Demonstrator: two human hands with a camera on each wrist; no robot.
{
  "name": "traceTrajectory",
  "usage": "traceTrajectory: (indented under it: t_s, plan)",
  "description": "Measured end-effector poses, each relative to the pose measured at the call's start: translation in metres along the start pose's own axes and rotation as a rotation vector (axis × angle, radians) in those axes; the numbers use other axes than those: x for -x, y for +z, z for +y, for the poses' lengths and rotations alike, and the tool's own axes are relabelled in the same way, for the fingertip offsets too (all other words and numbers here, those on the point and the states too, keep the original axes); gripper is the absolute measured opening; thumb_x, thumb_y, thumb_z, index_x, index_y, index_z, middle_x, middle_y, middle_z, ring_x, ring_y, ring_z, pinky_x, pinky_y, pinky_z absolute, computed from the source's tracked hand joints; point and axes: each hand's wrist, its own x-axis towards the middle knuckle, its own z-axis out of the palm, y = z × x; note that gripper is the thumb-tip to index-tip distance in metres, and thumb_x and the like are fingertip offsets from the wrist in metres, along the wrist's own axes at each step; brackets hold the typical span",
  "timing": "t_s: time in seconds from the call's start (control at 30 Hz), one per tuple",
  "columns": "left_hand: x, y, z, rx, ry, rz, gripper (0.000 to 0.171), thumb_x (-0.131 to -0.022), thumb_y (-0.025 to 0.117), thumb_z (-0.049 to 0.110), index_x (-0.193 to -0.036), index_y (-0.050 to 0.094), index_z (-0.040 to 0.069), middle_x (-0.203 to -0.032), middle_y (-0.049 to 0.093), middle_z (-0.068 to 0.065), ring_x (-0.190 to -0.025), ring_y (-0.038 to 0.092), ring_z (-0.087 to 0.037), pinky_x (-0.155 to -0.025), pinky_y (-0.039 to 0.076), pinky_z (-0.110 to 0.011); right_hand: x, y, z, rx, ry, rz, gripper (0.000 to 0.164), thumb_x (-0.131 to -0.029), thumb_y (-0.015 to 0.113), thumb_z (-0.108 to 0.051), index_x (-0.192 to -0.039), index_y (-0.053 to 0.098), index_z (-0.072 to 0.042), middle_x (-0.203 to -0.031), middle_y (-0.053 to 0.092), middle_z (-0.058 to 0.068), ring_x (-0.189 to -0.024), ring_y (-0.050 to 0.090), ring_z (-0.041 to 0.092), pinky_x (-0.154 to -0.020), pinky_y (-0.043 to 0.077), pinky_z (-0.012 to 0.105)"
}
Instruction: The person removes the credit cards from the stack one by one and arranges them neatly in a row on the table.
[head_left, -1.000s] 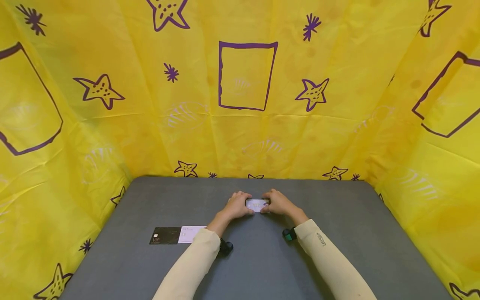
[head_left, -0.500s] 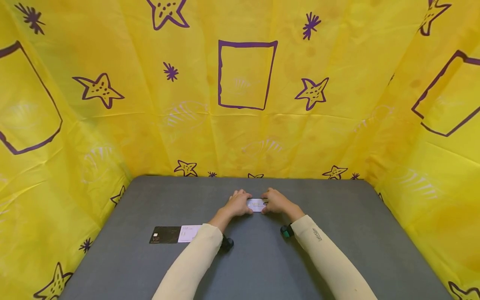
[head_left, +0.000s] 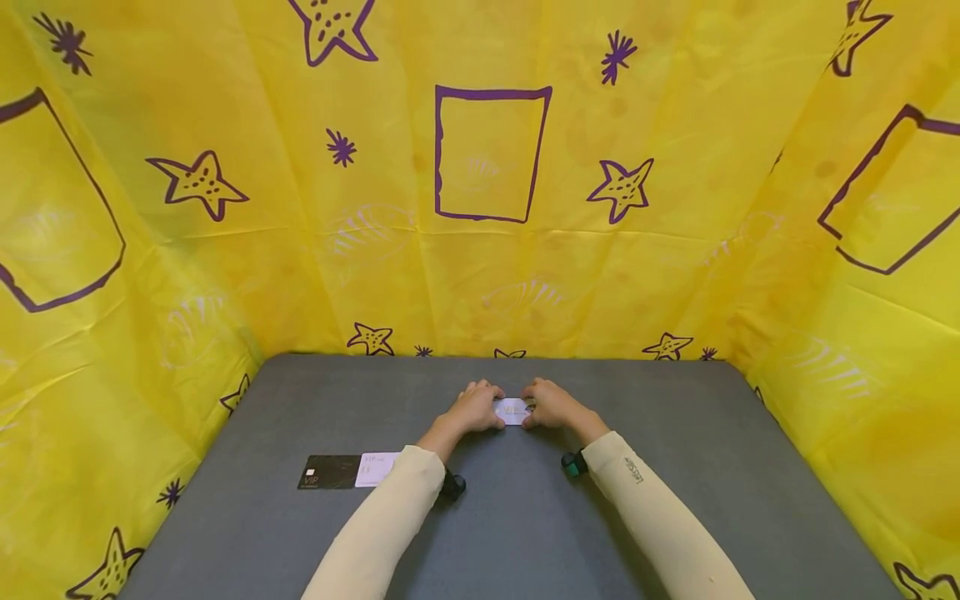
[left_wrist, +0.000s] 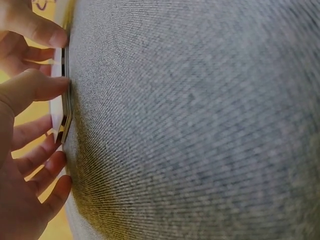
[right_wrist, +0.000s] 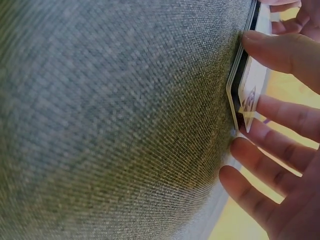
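A small stack of cards [head_left: 512, 412], topped by a white one with gold VIP lettering, lies on the grey table between both hands. My left hand [head_left: 477, 407] pinches its left end, thumb on the near long edge and fingers at the far edge. At the other end, my right hand [head_left: 553, 405] grips it the same way. The left wrist view shows the stack [left_wrist: 59, 107] edge-on, close to the cloth, with a dark layer under the white top card. Layered edges of the stack [right_wrist: 240, 95] also show in the right wrist view, beside the right thumb [right_wrist: 270, 50].
A black VIP card [head_left: 330, 472] and a white card [head_left: 372, 469] lie side by side at the left; the left sleeve [head_left: 390, 517] partly covers the white one. Grey cloth covers the table [head_left: 517, 533]. A yellow patterned curtain [head_left: 480, 275] encloses the back and sides.
My right hand has shifted slightly left toward the left hand. Dark edges that showed at the ends of the stack are now less visible. The two cards at left stay put.
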Motion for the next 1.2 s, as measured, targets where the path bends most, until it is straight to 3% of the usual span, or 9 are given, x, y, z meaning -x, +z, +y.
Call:
traceTrajectory:
  t_s: [0.27, 0.5, 0.97, 1.2]
  plan:
    - [0.000, -0.001, 0.000, -0.005, -0.001, 0.003, 0.049, -0.079, 0.079, 0.025, -0.123, 0.065, 0.009, -0.121, 0.060, -0.011, -0.111, 0.050, -0.028, -0.096, 0.040, -0.045, 0.001, 0.000, 0.000, 0.023, -0.016, 0.015, 0.043, -0.076, 0.082, -0.021, -0.112, 0.069, 0.000, -0.109, 0.065, 0.013, -0.095, 0.057, 0.025, -0.083, 0.046, 0.039]
    - [0.001, -0.002, -0.002, 0.005, -0.001, 0.012, 0.049, -0.079, 0.079, 0.027, -0.123, 0.066, 0.012, -0.119, 0.060, -0.010, -0.108, 0.048, -0.027, -0.093, 0.039, -0.045, 0.002, -0.002, -0.001, 0.020, 0.003, 0.015, 0.044, -0.077, 0.082, -0.023, -0.113, 0.069, -0.001, -0.104, 0.061, 0.012, -0.088, 0.053, 0.021, -0.078, 0.045, 0.036]
    - [0.010, -0.006, -0.003, 0.005, 0.049, 0.067, 0.055, -0.074, 0.081, 0.027, -0.122, 0.065, 0.007, -0.117, 0.061, -0.012, -0.106, 0.050, -0.028, -0.090, 0.042, -0.045, 0.008, -0.001, -0.002, -0.029, -0.036, 0.070, 0.046, -0.075, 0.081, -0.024, -0.114, 0.069, -0.002, -0.098, 0.058, 0.010, -0.080, 0.048, 0.016, -0.071, 0.041, 0.029]
    - [0.014, -0.010, -0.005, 0.025, 0.066, 0.086, 0.053, -0.076, 0.081, 0.029, -0.123, 0.067, 0.011, -0.116, 0.059, -0.010, -0.106, 0.048, -0.027, -0.089, 0.039, -0.043, 0.013, -0.002, -0.002, -0.035, -0.056, 0.100, 0.046, -0.075, 0.082, -0.025, -0.114, 0.070, -0.004, -0.094, 0.056, 0.008, -0.080, 0.045, 0.015, -0.069, 0.037, 0.028]
